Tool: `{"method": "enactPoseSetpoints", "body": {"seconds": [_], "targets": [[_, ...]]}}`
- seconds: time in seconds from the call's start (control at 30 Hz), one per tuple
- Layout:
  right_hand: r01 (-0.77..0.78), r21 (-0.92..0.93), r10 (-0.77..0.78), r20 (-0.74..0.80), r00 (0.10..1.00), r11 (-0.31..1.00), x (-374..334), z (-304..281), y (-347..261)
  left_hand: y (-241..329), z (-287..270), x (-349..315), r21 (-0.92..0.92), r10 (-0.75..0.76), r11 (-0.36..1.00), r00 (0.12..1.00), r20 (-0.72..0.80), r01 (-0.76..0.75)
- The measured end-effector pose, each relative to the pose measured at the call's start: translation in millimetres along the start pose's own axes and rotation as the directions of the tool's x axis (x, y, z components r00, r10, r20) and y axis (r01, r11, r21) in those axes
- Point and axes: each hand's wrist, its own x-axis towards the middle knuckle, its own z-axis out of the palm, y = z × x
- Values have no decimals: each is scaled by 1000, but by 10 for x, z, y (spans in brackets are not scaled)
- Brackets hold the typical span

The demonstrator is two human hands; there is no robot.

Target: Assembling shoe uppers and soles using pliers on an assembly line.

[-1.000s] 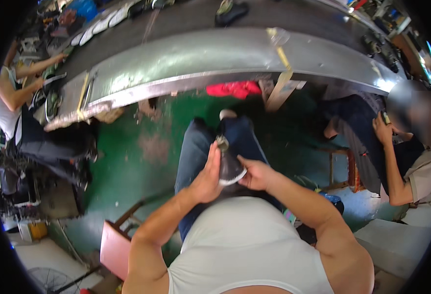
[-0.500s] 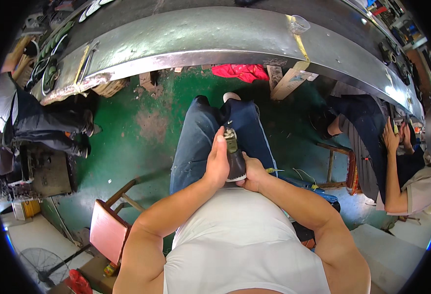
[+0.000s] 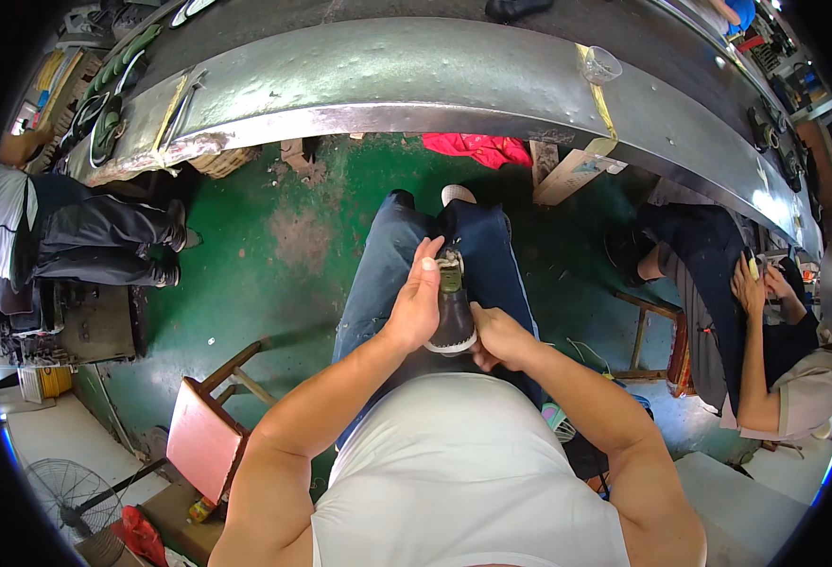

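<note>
From far off, I see the long shiny counter (image 3: 369, 80) well ahead of the left fingers (image 3: 427, 253) and right fingers (image 3: 485, 356). A pink chair (image 3: 204, 437) is behind them, to the left. The dark shoe (image 3: 452, 321) sits right between them. It shows more green than a second ago, so I think work goes on. The left fingers, nearly straight, hold its side. The right fingers curl beside its toe; I can't tell if they grip.

From my remote post, I see both bare arms bent and converging, the bare left hand (image 3: 414, 304) stretched forward with fingers held together, and the bare right hand (image 3: 503, 337) slightly nearer the torso, fingers curled inward.
</note>
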Motion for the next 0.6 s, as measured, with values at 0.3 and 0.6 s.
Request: {"method": "enactPoseSetpoints", "body": {"seconds": [0.3, 0.6], "targets": [[732, -663, -885, 236, 401, 155, -242, -158, -300, 21, 92, 170, -229, -150, 961, 988, 40, 155], [546, -837, -870, 244, 428, 34, -229, -63, -468, 74, 21, 306, -371, -308, 876, 949, 63, 309]]}}
